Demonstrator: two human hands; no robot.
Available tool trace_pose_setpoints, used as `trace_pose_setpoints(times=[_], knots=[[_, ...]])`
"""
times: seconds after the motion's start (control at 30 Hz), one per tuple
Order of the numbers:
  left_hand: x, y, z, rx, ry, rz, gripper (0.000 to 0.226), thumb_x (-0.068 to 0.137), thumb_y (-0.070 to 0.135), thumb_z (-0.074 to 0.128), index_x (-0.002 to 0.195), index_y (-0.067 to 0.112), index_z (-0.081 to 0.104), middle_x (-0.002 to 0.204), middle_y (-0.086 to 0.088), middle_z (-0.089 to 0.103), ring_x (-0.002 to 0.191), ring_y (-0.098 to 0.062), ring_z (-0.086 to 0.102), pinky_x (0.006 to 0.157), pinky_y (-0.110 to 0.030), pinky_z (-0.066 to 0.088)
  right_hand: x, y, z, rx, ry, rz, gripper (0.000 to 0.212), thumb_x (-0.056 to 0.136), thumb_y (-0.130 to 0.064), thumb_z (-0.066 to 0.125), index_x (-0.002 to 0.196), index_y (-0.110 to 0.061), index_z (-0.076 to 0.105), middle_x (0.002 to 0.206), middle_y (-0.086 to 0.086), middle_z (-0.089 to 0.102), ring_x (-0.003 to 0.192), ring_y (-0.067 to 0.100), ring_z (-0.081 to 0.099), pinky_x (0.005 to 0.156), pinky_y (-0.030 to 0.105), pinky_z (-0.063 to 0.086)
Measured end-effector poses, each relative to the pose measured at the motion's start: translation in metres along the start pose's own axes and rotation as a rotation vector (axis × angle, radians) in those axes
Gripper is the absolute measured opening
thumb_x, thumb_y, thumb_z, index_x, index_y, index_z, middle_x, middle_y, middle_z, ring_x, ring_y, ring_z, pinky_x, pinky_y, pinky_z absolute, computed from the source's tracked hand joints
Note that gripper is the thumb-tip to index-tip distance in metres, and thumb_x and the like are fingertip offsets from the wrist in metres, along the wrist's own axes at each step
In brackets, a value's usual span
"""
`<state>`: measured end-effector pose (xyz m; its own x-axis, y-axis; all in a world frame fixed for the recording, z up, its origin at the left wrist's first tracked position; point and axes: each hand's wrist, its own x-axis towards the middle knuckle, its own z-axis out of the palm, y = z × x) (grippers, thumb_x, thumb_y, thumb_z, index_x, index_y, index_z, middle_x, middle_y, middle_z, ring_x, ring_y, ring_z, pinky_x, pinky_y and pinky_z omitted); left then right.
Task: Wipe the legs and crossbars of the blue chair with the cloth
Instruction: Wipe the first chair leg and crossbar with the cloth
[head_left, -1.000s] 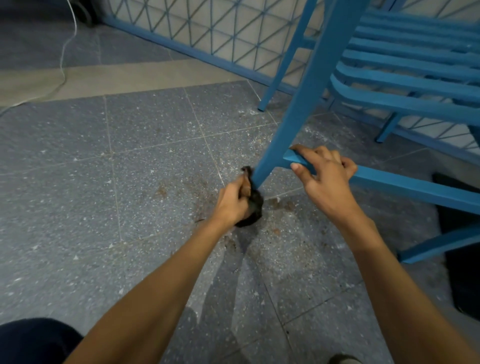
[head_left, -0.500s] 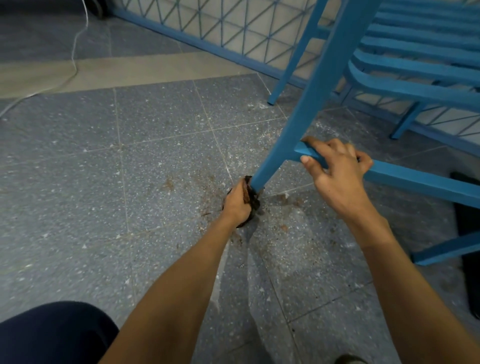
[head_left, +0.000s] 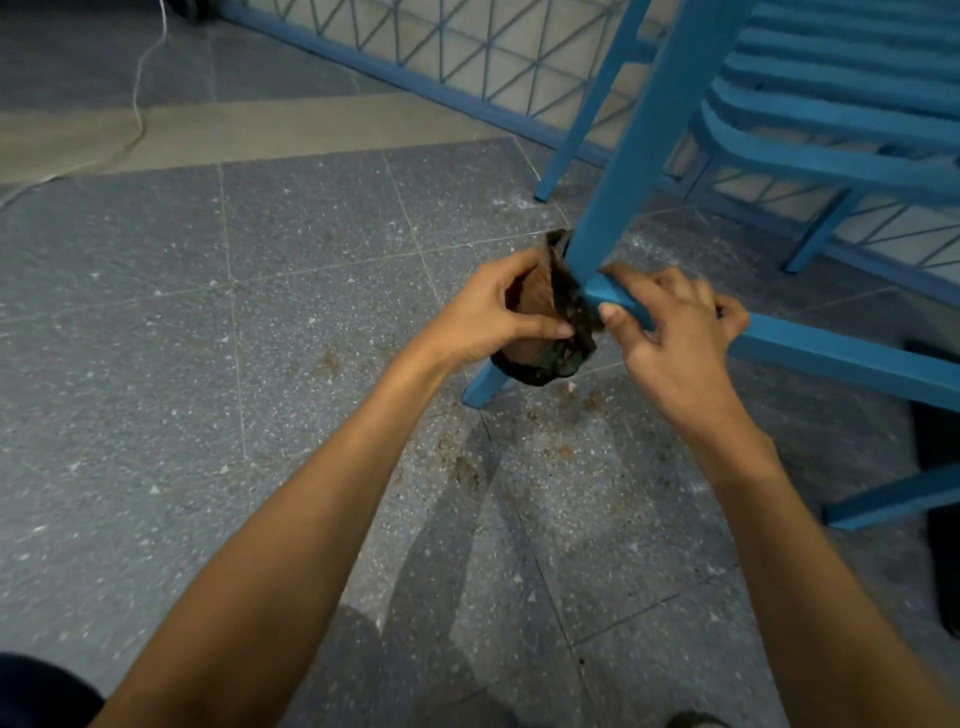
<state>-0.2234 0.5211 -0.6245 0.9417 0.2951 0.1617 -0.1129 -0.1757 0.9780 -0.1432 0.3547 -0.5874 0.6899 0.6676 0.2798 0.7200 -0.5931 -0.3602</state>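
down by the front leg (head_left: 644, 145) of the blue chair (head_left: 831, 119), the cloth (head_left: 563, 332) is sitting bunched against the wood right where the crossbar (head_left: 841, 358) meets the leg, a little above the foot. the left hand (head_left: 498, 317) is clamping it there, fingers and thumb curled round the dark wad. a second ago that hand was working the cloth at the very bottom of the leg, down on the floor (head_left: 260, 364). now it is riding higher, and the tip of the leg is showing bare below it. the right hand (head_left: 670, 332) is gripping the crossbar just beside the joint, fingers curled over it, almost touching the cloth and steadying the chair. i'm judging that the lowest stretch of this leg is done and the wipe is heading for the joint or the crossbar. the far legs and other bars, i'd guess, are yet to come. brown crumbs of dirt (head_left: 462, 467) are lying on the speckled floor between the arms, and a blue lattice railing (head_left: 467, 57) is running behind.
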Motion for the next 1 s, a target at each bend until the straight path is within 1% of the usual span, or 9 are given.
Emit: trace_pose_setpoints(times=[0.17,0.37,0.5,0.6,0.67,0.73,0.8,0.9,1.0], knots=[[-0.015,-0.064,0.007,0.15,0.014,-0.137,0.06,0.068,0.013,0.083,0.122,0.017,0.055,0.118,0.001,0.064,0.112,-0.014,0.06,0.102,-0.04,0.045,-0.002,0.001,0.002,0.007,0.016,0.004,0.045,0.088,-0.044,0.042,0.129,-0.033,0.056,0.1,-0.014,0.045,0.109,0.017,0.043,0.082,0.022,0.007],[-0.026,-0.104,0.007,0.46,0.0,-0.395,0.056,0.072,0.01,0.081,0.122,0.012,0.055,0.102,0.004,0.058,0.1,-0.013,0.055,0.08,-0.02,0.038,-0.001,0.0,0.002,0.009,0.038,-0.005,0.043,0.088,-0.043,0.043,0.128,-0.034,0.057,0.099,-0.015,0.045,0.107,0.016,0.043,0.082,0.022,0.007],[-0.034,-0.114,0.002,0.502,-0.01,-0.39,0.052,0.075,0.005,0.077,0.123,0.011,0.056,0.103,0.001,0.06,0.095,-0.011,0.051,0.075,-0.015,0.035,-0.003,0.0,0.002,0.017,0.028,-0.02,0.043,0.089,-0.043,0.043,0.128,-0.034,0.057,0.099,-0.014,0.045,0.106,0.014,0.042,0.083,0.022,0.008],[-0.042,-0.121,-0.013,0.574,0.074,-0.401,0.021,0.08,-0.004,0.066,0.098,0.007,0.062,0.086,-0.003,0.058,0.085,-0.015,0.052,0.07,-0.018,0.034,-0.003,0.0,0.002,0.019,0.033,-0.018,0.042,0.088,-0.043,0.044,0.126,-0.034,0.058,0.097,-0.015,0.044,0.105,0.014,0.042,0.083,0.022,0.007],[-0.045,-0.118,-0.022,0.322,0.231,-0.47,0.013,0.084,-0.005,0.061,0.082,0.007,0.056,0.075,-0.004,0.056,0.079,-0.018,0.053,0.07,-0.03,0.043,-0.003,0.0,0.003,0.012,0.046,-0.019,0.041,0.088,-0.042,0.044,0.125,-0.034,0.059,0.096,-0.015,0.043,0.105,0.015,0.043,0.083,0.022,0.007],[-0.04,-0.097,-0.019,-0.225,0.372,-0.466,0.005,0.092,0.006,0.056,0.089,0.006,0.06,0.079,0.0,0.068,0.082,-0.019,0.062,0.071,-0.03,0.056,-0.002,0.001,0.003,0.001,0.062,-0.02,0.04,0.088,-0.041,0.045,0.125,-0.034,0.059,0.096,-0.015,0.043,0.105,0.017,0.044,0.083,0.022,0.007],[-0.03,-0.076,-0.009,-0.459,0.374,-0.41,0.016,0.097,0.018,0.05,0.094,0.011,0.064,0.089,0.001,0.073,0.088,-0.016,0.068,0.077,-0.029,0.057,-0.001,0.0,0.004,-0.01,0.061,-0.021,0.039,0.09,-0.041,0.046,0.126,-0.034,0.058,0.097,-0.015,0.042,0.105,0.016,0.042,0.083,0.023,0.007],[-0.021,-0.07,0.01,-0.203,0.295,-0.416,0.023,0.097,0.029,0.05,0.092,0.012,0.065,0.087,0.001,0.071,0.082,-0.012,0.068,0.079,-0.027,0.055,0.0,0.001,0.005,-0.006,0.055,-0.007,0.035,0.094,-0.037,0.05,0.128,-0.035,0.056,0.097,-0.015,0.042,0.1,0.007,0.034,0.085,0.023,0.007],[-0.034,-0.1,0.02,-0.081,0.289,-0.568,0.024,0.096,0.035,0.05,0.094,0.015,0.064,0.096,-0.003,0.07,0.096,-0.021,0.066,0.089,-0.037,0.051,-0.006,0.005,0.007,-0.007,0.068,-0.007,0.035,0.093,-0.038,0.05,0.127,-0.035,0.056,0.097,-0.016,0.041,0.098,0.004,0.03,0.085,0.022,0.007]])
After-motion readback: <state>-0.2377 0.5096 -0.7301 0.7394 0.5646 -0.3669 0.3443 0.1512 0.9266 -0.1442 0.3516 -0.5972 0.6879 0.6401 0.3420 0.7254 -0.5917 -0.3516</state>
